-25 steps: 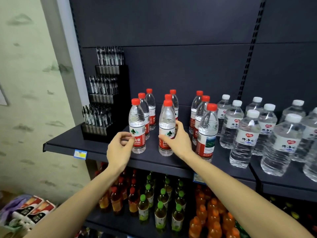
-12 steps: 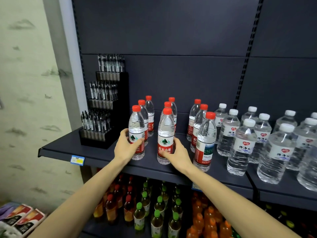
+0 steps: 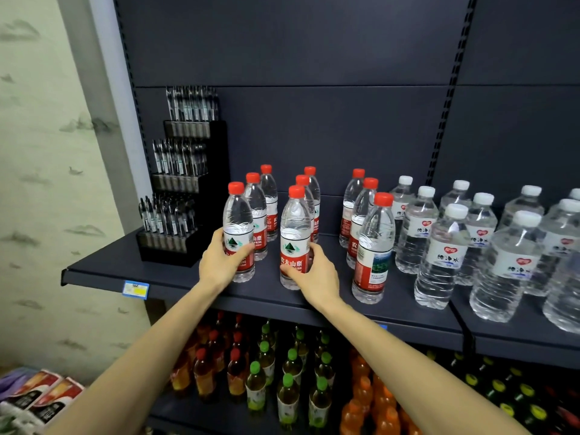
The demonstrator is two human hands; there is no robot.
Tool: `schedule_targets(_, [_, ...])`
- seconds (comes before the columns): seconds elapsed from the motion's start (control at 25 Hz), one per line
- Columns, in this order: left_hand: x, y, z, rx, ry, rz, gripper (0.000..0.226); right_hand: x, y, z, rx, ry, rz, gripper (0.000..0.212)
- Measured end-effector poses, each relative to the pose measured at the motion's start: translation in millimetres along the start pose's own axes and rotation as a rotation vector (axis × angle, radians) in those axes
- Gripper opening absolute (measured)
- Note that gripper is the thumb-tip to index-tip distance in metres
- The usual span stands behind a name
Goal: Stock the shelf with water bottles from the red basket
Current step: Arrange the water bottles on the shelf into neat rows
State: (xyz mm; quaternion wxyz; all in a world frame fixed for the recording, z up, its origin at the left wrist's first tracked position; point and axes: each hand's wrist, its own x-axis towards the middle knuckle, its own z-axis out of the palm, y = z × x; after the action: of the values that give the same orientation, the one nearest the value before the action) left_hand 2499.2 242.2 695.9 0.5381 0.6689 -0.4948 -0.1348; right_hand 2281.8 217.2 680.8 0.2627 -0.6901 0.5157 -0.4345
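Note:
Three rows of red-capped water bottles stand on the dark shelf (image 3: 175, 277). My left hand (image 3: 219, 262) grips the front bottle of the left row (image 3: 237, 221) at its label. My right hand (image 3: 314, 274) grips the lower part of the front bottle of the middle row (image 3: 294, 227). Both bottles stand upright on the shelf near its front edge. A third front bottle (image 3: 373, 246) stands untouched to the right. The red basket is not in view.
A black stepped pen display (image 3: 185, 183) stands on the shelf's left end. White-capped water bottles (image 3: 445, 255) fill the right side. The lower shelf holds tea and orange drink bottles (image 3: 288, 390). Packets (image 3: 34, 400) lie at bottom left.
Both hands have closed further round the two front bottles, which have turned slightly on the spot. The camera has tilted and moved closer.

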Motion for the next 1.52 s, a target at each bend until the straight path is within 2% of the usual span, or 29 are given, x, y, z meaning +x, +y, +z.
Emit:
schedule_targets(0.2, [-5.9, 3.3, 5.0, -0.001, -0.042, -0.006, 0.07, -0.4, -3.3, 1.6, -0.016, 0.015, 0.003, 0.075])
schedule_targets(0.28, [-5.9, 0.3, 4.1, 0.002, -0.066, -0.03, 0.078, 0.2, -8.0, 0.1, -0.017, -0.015, 0.012, 0.08])
schedule_targets(0.36, [-14.0, 1.2, 4.3, 0.057, 0.024, -0.056, 0.096, -7.9, -14.1, -5.1, -0.022, -0.019, 0.002, 0.084])
schedule_targets(0.4, [-24.2, 6.6, 4.9, 0.097, 0.108, -0.026, 0.099, -17.0, -16.3, -11.6, -0.008, 0.017, -0.033, 0.082])
schedule_targets(0.48, [-46.8, 17.1, 11.5, 0.097, 0.248, 0.155, 0.085, -42.0, -15.1, -30.4, 0.067, 0.187, -0.209, 0.069])
schedule_targets(0.56, [-68.8, 37.5, 25.1, 0.023, 0.193, 0.301, 0.073, -65.1, -7.6, -53.1, 0.112, 0.435, -0.382, 0.061])
schedule_targets(0.6, [-74.1, 45.0, 35.2, -0.011, 0.133, 0.314, 0.074, -68.5, -0.7, -62.8, 0.111, 0.544, -0.404, 0.063])
schedule_targets(0.68, [-73.3, 54.1, 56.9, -0.064, 0.062, 0.252, 0.088, -59.2, 10.1, -79.2, 0.124, 0.669, -0.272, 0.073])
schedule_targets(0.72, [-69.8, 55.7, 66.0, -0.086, 0.039, 0.215, 0.095, -49.4, 17.8, -83.7, 0.136, 0.668, -0.154, 0.081])
schedule_targets(0.8, [-61.4, 52.6, 78.2, -0.1, 0.0, 0.178, 0.101, -34.8, 30.3, -87.7, 0.118, 0.534, 0.035, 0.093])
schedule_targets(0.88, [-54.8, 50.1, 84.0, -0.055, -0.048, 0.132, 0.088, -26.2, 42.8, -84.1, 0.119, 0.389, 0.123, 0.088])
schedule_targets(1.0, [-55.4, 43.2, 85.1, -0.01, -0.047, 0.126, 0.067, -22.4, 50.4, -73.5, 0.151, 0.35, 0.12, 0.074])
schedule_targets(1.12, [-53.1, 42.4, 81.2, -0.024, -0.013, 0.143, 0.067, -19.4, 47.2, -66.7, 0.173, 0.3, 0.112, 0.073])
schedule_targets(1.28, [-50.0, 41.2, 82.0, -0.059, -0.049, 0.116, 0.07, -17.6, 51.7, -68.1, 0.2, 0.254, 0.141, 0.069])
schedule_targets(1.36, [-55.2, 44.9, 83.6, -0.047, 0.026, 0.164, 0.079, -22.8, 50.9, -72.7, 0.235, 0.227, 0.135, 0.077])
schedule_targets(1.44, [-65.9, 54.6, 85.6, 0.036, 0.197, 0.316, 0.08, -26.5, 50.4, -80.2, 0.305, 0.29, 0.131, 0.083])
schedule_targets(1.48, [-73.2, 61.8, 86.5, 0.061, 0.243, 0.426, 0.077, -24.9, 50.3, -85.2, 0.347, 0.354, 0.13, 0.074])
schedule_targets(1.52, [-80.7, 70.0, 88.6, 0.061, 0.221, 0.518, 0.074, -19.6, 50.3, -91.0, 0.379, 0.409, 0.14, 0.063])
